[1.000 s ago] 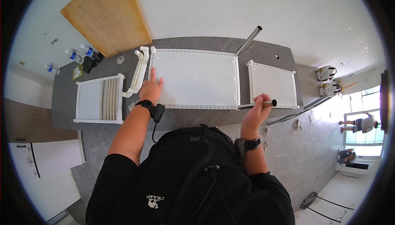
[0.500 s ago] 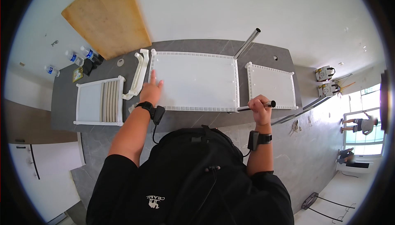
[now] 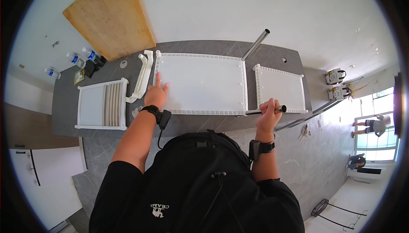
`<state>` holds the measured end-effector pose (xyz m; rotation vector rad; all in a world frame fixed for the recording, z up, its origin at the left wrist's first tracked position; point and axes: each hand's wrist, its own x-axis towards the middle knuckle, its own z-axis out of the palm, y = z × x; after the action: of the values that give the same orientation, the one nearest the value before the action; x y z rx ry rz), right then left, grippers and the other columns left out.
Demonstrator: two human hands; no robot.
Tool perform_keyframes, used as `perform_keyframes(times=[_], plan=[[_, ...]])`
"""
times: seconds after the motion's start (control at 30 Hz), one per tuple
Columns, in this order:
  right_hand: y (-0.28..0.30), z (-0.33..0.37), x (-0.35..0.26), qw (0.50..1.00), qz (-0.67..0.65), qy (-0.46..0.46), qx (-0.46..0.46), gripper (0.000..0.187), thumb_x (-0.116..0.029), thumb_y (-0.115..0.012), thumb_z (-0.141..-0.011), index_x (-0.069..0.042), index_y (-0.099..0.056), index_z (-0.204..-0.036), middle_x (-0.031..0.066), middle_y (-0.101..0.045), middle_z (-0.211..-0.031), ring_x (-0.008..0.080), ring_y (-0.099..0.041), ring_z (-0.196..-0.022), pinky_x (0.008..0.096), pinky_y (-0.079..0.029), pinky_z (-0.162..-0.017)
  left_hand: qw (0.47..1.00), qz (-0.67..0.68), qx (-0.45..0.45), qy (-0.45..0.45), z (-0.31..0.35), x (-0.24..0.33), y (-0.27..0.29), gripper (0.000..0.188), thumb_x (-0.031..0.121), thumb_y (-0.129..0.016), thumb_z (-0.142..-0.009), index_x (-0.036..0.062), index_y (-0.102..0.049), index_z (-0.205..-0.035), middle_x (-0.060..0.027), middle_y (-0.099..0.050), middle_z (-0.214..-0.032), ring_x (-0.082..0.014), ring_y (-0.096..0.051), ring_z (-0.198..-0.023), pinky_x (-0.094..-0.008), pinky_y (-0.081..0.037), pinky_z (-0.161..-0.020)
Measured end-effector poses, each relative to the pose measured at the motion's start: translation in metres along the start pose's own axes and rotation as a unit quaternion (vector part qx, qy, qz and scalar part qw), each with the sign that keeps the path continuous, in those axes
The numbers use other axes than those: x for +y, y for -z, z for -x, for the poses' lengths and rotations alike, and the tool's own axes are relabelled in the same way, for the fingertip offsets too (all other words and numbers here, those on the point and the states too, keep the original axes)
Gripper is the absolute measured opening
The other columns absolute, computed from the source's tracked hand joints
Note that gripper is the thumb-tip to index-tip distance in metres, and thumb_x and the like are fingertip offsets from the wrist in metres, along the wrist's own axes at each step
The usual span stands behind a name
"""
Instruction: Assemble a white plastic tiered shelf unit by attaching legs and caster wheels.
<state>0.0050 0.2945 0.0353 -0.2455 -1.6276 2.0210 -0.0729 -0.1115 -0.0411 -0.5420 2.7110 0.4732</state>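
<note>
A large white plastic shelf panel [image 3: 200,84] lies flat on the grey table in front of me. My left hand [image 3: 156,95] rests at its left edge, fingers stretched out over the rim. One chrome tube [image 3: 256,43] rises from the panel's far right corner. At the near right corner is a second chrome tube [image 3: 277,109], and my right hand [image 3: 268,113] is wrapped around it, with its end poking out past the fingers. Just left of the panel lies a white bent plastic piece [image 3: 143,75].
A smaller white shelf panel [image 3: 279,88] lies on the right. Another white panel [image 3: 91,105] at left carries several beige strips [image 3: 113,105]. Water bottles [image 3: 76,60] and a wooden board [image 3: 111,18] stand at the back left. Two people [image 3: 375,126] are far off at right.
My right hand has shifted its grip on the near tube, its wrist turning and forearm swinging slightly left. My left hand has stayed at the panel's left edge.
</note>
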Motion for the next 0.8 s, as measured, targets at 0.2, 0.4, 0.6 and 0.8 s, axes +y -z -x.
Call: perform_keyframes(times=[0.2,0.4,0.6,0.8], plan=[[0.033,-0.026,-0.003,0.969,-0.064,-0.032,-0.237,0.023,-0.007,-0.056,-0.098,-0.005,-0.051,-0.076,0.001,-0.048,-0.06,0.0101,-0.042,-0.058,0.0276,-0.036,-0.058,1.0,-0.011,-0.002,-0.004,-0.002,0.004,-0.003,0.073,0.06,-0.036,-0.104,0.0378,0.0,-0.164,-0.0312,-0.052,-0.134,-0.0424,-0.068,-0.107,-0.0515,-0.056,-0.089],[-0.016,0.006,0.004,0.995,0.063,0.062,0.046,0.009,-0.009,-0.052,-0.101,-0.005,-0.052,-0.094,0.002,-0.05,-0.072,0.0123,-0.047,-0.067,0.0297,-0.044,-0.069,1.0,-0.02,0.011,0.001,-0.004,0.004,-0.002,0.073,0.06,-0.035,-0.105,0.0371,0.0,-0.164,-0.0311,-0.053,-0.133,-0.0425,-0.069,-0.105,-0.0514,-0.057,-0.087],[-0.002,0.012,0.001,0.999,0.021,0.016,-0.032,0.014,-0.01,-0.056,-0.104,-0.006,-0.054,-0.09,0.0008,-0.05,-0.075,0.0124,-0.048,-0.071,0.0306,-0.045,-0.076,0.99,-0.082,0.11,-0.042,0.007,0.014,0.009,0.068,0.046,-0.052,-0.101,0.0221,-0.029,-0.16,-0.0251,-0.049,-0.14,-0.0402,-0.054,-0.13,-0.0533,-0.047,-0.103],[-0.006,0.038,-0.005,0.989,0.047,-0.041,-0.13,0.014,-0.011,-0.058,-0.104,-0.005,-0.057,-0.092,0.002,-0.055,-0.077,0.0115,-0.05,-0.074,0.0286,-0.043,-0.074,0.885,0.027,0.15,-0.44,0.043,0.072,-0.009,0.066,0.024,-0.072,-0.084,0.0056,-0.051,-0.144,-0.0264,-0.043,-0.149,-0.0433,-0.045,-0.137,-0.0488,-0.041,-0.113]])
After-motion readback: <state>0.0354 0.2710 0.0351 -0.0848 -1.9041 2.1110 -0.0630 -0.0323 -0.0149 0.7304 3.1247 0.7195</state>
